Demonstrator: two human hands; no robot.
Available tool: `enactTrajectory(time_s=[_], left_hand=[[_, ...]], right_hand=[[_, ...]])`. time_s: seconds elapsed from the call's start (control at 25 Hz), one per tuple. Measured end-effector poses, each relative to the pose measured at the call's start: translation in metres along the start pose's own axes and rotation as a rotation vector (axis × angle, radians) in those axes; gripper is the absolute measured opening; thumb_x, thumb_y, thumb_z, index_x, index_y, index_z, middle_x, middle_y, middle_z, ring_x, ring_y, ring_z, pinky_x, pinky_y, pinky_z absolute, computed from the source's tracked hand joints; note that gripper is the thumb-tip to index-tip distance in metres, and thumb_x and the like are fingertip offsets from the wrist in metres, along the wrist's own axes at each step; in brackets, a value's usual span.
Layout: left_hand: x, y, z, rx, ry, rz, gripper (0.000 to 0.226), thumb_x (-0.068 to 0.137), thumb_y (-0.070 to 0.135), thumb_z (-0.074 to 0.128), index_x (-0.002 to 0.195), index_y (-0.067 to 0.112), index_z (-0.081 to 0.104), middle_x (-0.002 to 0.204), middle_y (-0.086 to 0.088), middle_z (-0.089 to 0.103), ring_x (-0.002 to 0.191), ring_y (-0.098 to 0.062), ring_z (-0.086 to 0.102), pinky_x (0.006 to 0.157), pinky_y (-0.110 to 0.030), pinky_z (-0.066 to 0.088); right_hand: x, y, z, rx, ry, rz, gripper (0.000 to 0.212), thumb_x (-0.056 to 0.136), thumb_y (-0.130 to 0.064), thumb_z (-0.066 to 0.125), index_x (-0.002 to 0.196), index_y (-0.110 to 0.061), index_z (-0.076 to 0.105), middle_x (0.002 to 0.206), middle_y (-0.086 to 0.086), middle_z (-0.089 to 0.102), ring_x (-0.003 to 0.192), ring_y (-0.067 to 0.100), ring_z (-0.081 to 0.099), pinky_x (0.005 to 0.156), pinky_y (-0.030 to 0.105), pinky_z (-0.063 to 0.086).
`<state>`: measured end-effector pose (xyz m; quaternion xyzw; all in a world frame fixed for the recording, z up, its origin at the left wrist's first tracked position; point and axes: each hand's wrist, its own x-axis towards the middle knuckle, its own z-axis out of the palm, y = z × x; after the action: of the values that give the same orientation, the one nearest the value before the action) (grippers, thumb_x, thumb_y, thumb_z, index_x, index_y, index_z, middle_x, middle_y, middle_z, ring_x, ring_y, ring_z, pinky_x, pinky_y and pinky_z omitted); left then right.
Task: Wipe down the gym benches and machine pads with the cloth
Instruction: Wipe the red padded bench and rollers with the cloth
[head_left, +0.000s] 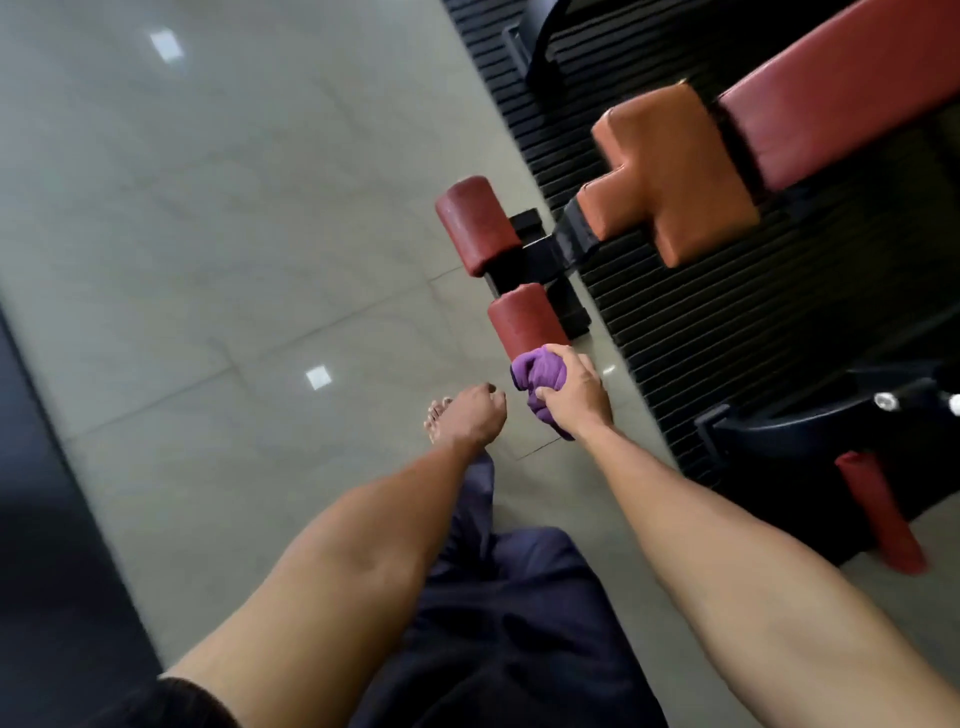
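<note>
At the centre of the frame, a purple cloth (540, 371) is pressed against the near end of a red foam roller pad (522, 319).

The cloth is judged light, soft and limp, so it is best kept bunched in the palm. It is gripped that way by the right hand (576, 397), with fingers and thumb curled round the wad. The roller pad looks cushioned and probably smooth-skinned. Just left of it, the left hand (475, 413) is loosely curled and nothing is held in it. An orange seat pad (670, 176) is seen towards the upper right.
</note>
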<state>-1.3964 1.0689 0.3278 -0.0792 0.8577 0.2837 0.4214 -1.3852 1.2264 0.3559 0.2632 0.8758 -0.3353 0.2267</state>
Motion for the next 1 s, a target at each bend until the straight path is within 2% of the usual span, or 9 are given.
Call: enactTrajectory(time_s=[0.08,0.2,0.32,0.44,0.56,0.64,0.72,0.88,1.0], left_hand=[[0.03,0.016,0.01,-0.038,0.006,-0.009,0.035,0.098,0.033,0.036,0.098,0.015,0.066,0.114,-0.016,0.068,0.104,-0.033,0.061,0.084,-0.035,0.041],[0.086,0.025,0.036,-0.119,0.0,-0.055,0.038,0.102,0.032,0.036,0.117,0.015,0.067,0.125,-0.012,0.066,0.117,-0.032,0.059,0.089,-0.035,0.041],[0.159,0.017,0.081,-0.284,0.012,-0.105,0.041,0.106,0.035,0.032,0.115,0.011,0.064,0.125,-0.014,0.065,0.116,-0.034,0.058,0.092,-0.039,0.043],[0.222,0.013,0.126,-0.447,0.081,-0.139,0.047,0.107,0.042,0.024,0.114,0.015,0.062,0.125,-0.009,0.065,0.11,-0.027,0.058,0.091,-0.036,0.042],[0.261,0.012,0.161,-0.654,0.191,-0.148,0.056,0.104,0.047,0.019,0.142,0.023,0.052,0.146,0.002,0.055,0.131,-0.015,0.049,0.112,-0.038,0.037],[0.272,0.017,0.175,-0.723,0.255,-0.155,0.057,0.104,0.047,0.019,0.147,0.023,0.047,0.15,0.003,0.05,0.138,-0.012,0.044,0.117,-0.038,0.033],[0.278,0.025,0.182,-0.782,0.311,-0.175,0.059,0.104,0.047,0.019,0.15,0.022,0.045,0.153,0.001,0.047,0.141,-0.012,0.041,0.119,-0.037,0.031],[0.283,0.035,0.184,-0.846,0.382,-0.235,0.049,0.11,0.034,0.022,0.153,0.022,0.041,0.155,0.001,0.045,0.142,-0.011,0.038,0.119,-0.03,0.028],[0.286,0.033,0.188,-0.884,0.407,-0.269,0.049,0.109,0.038,0.022,0.147,0.024,0.049,0.148,0.001,0.052,0.137,-0.014,0.046,0.117,-0.036,0.033]], right_hand=[[0.045,0.011,0.004,-0.023,-0.004,-0.007,0.072,0.083,-0.015,0.074,0.144,-0.042,0.045,0.139,-0.004,0.05,0.112,0.022,0.06,0.082,0.025,0.042],[0.113,0.036,0.026,-0.044,-0.002,-0.052,0.081,0.081,-0.018,0.077,0.148,-0.041,0.038,0.141,-0.001,0.049,0.119,0.028,0.057,0.093,0.036,0.049],[0.189,0.066,0.063,-0.062,0.034,-0.173,0.082,0.081,-0.018,0.078,0.148,-0.039,0.036,0.143,-0.001,0.045,0.124,0.033,0.053,0.099,0.049,0.049],[0.246,0.1,0.095,-0.176,0.051,-0.343,0.081,0.085,-0.024,0.074,0.153,-0.036,0.033,0.149,0.003,0.038,0.132,0.036,0.043,0.102,0.051,0.047],[0.27,0.136,0.119,-0.359,-0.019,-0.397,0.085,0.087,-0.047,0.068,0.156,-0.044,0.019,0.161,0.006,0.018,0.145,0.038,0.023,0.105,0.053,0.044],[0.28,0.148,0.124,-0.397,-0.026,-0.445,0.085,0.086,-0.057,0.063,0.156,-0.047,0.016,0.164,0.007,0.01,0.147,0.042,0.017,0.108,0.055,0.041],[0.304,0.142,0.127,-0.419,0.003,-0.505,0.083,0.084,-0.059,0.062,0.156,-0.047,0.023,0.163,0.011,0.011,0.146,0.048,0.018,0.111,0.057,0.039],[0.34,0.107,0.128,-0.532,0.004,-0.541,0.077,0.08,-0.056,0.07,0.149,-0.048,0.036,0.161,0.01,0.014,0.138,0.049,0.03,0.097,0.056,0.051],[0.32,0.119,0.125,-0.505,-0.007,-0.521,0.068,0.08,-0.048,0.071,0.142,-0.043,0.043,0.156,0.008,0.017,0.134,0.053,0.034,0.084,0.057,0.058]])
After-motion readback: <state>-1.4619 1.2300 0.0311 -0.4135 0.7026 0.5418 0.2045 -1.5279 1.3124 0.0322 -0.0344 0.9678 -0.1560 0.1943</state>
